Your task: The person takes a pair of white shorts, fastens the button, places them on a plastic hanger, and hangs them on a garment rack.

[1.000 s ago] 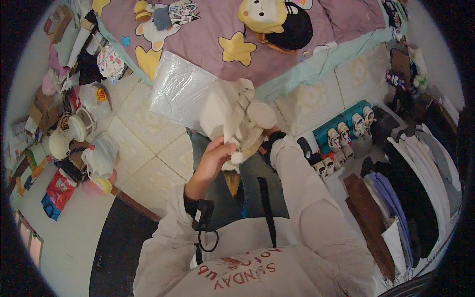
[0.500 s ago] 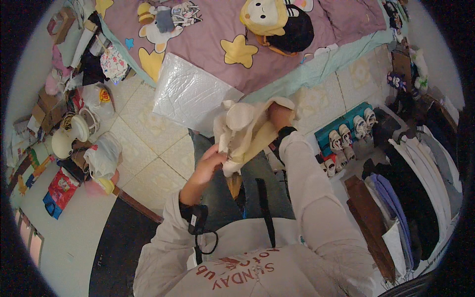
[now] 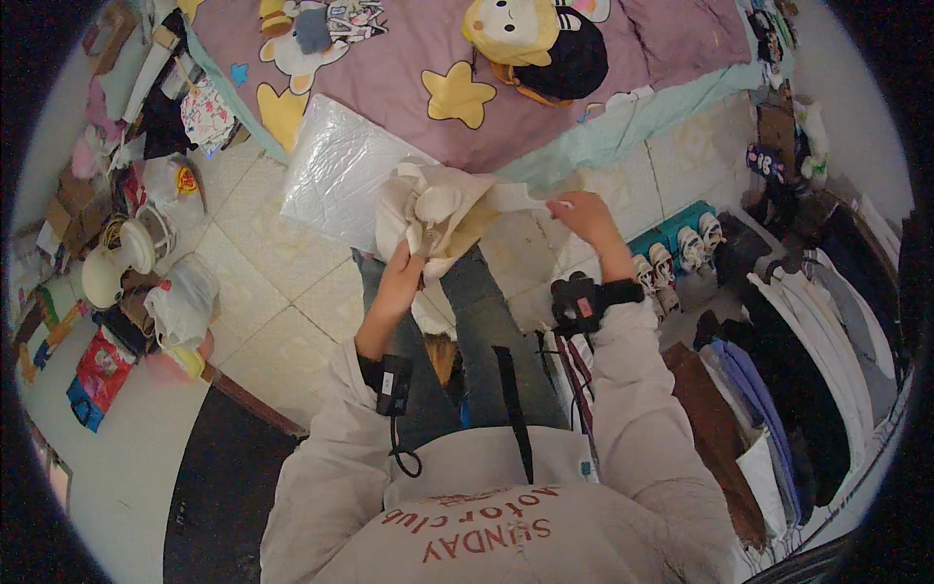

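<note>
In front of my legs hangs a crumpled cream cloth piece (image 3: 433, 200), bag-like, with a yellowish inside; its exact kind does not show. My left hand (image 3: 401, 275) grips its near edge, fingers closed on the fabric. A white strip (image 3: 525, 198), like a strap, stretches from the cloth toward the right. At its far end my right hand (image 3: 587, 216) is closed, pinching the strip between thumb and fingers. Dark bands with small devices sit on both my wrists.
Ahead is a bed with a mauve cover (image 3: 409, 73), a plush toy (image 3: 506, 29) and a black cap (image 3: 569, 63). A silvery padded sheet (image 3: 336, 175) leans by it. Shoes on a teal rack (image 3: 671, 234) and hanging clothes (image 3: 788, 380) stand right; plastic bags (image 3: 183, 302) lie left.
My right hand has come out of the cloth's opening and moved right, drawing the white strip out taut. My left hand keeps its grip, shifted slightly left and away from me.
</note>
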Action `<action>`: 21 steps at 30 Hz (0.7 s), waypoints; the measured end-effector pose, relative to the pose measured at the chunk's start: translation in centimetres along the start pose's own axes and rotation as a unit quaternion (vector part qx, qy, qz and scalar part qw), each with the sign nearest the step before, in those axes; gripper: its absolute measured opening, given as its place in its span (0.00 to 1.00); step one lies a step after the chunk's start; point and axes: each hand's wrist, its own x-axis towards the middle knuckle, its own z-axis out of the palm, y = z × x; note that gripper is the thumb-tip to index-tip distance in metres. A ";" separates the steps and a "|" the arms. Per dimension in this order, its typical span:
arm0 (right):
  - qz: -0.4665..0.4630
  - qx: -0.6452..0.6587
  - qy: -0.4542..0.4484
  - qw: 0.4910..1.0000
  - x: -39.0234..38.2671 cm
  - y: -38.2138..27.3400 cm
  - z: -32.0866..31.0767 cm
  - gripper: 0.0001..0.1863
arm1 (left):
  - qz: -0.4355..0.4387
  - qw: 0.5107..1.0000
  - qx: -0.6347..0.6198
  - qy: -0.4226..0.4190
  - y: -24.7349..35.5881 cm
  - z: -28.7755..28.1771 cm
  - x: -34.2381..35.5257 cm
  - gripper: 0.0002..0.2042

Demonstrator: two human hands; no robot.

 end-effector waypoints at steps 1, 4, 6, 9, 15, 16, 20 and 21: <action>-0.001 0.000 -0.001 1.000 -0.5 -0.2 -1.1 0.14 | -0.017 1.000 0.023 0.011 0.0 -0.3 0.0 0.12; 0.001 0.258 -0.029 0.966 -1.9 -1.5 -3.3 0.14 | -0.045 0.998 0.037 0.037 0.5 -1.0 0.2 0.11; -0.030 0.333 0.009 0.942 -2.1 -1.9 -3.8 0.15 | -0.056 0.997 0.027 0.052 0.5 -1.4 0.4 0.11; -0.032 0.404 0.045 0.913 -0.6 -4.1 -0.7 0.14 | -0.085 0.994 0.012 0.061 -0.1 -1.7 0.7 0.09; -0.082 0.417 -0.057 0.903 2.7 -9.8 8.2 0.11 | -0.041 0.997 0.003 0.059 -1.5 -2.1 1.3 0.07; -0.083 0.417 -0.057 0.903 3.3 -9.1 10.4 0.11 | -0.054 0.996 -0.002 0.068 -1.3 -1.8 1.5 0.07; -0.068 0.231 -0.014 0.970 3.3 -8.0 16.3 0.15 | -0.059 0.996 0.025 0.067 -1.2 -1.9 1.5 0.07; -0.072 0.215 0.008 0.974 3.0 -8.1 16.7 0.16 | -0.060 0.996 0.025 0.068 -1.2 -2.0 1.5 0.07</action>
